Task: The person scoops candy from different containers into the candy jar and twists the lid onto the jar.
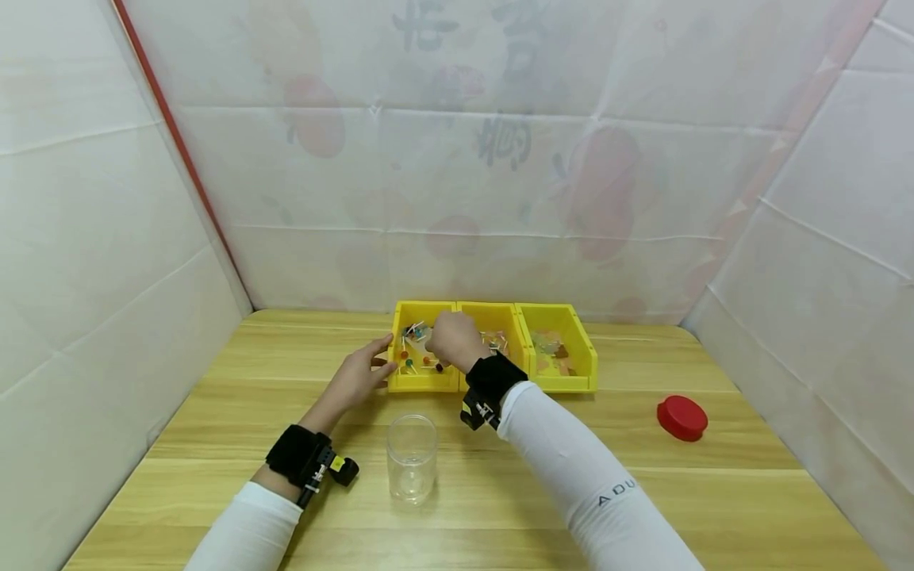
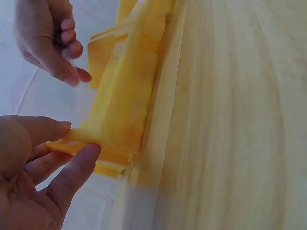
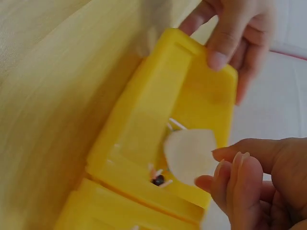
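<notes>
The pale wooden surface (image 1: 643,492) carries a row of three yellow plastic bins (image 1: 493,346) at its far side, set edge to edge. The leftmost yellow bin (image 1: 423,349) holds a scatter of small coloured pins or electronic parts (image 1: 417,349), too small to tell apart. The left hand (image 1: 357,379) steadies this bin, thumb and fingers (image 2: 74,165) pinching its near left corner. The right hand (image 1: 454,339) hangs over the bin, its fingers (image 3: 240,177) curled together; the right wrist view shows a pale rounded shape beside them, but whether they pinch a part I cannot tell.

To pick cleanly, the left hand's grip should stay firm on the rim so the bin does not slide, and the right fingertips should close on one part alone, lifting straight up clear of the wall.

A clear cylindrical plastic jar (image 1: 412,457) stands open near the person, between the forearms, and a raised elbow could knock it. A red round lid (image 1: 681,418) lies well apart to the right.
</notes>
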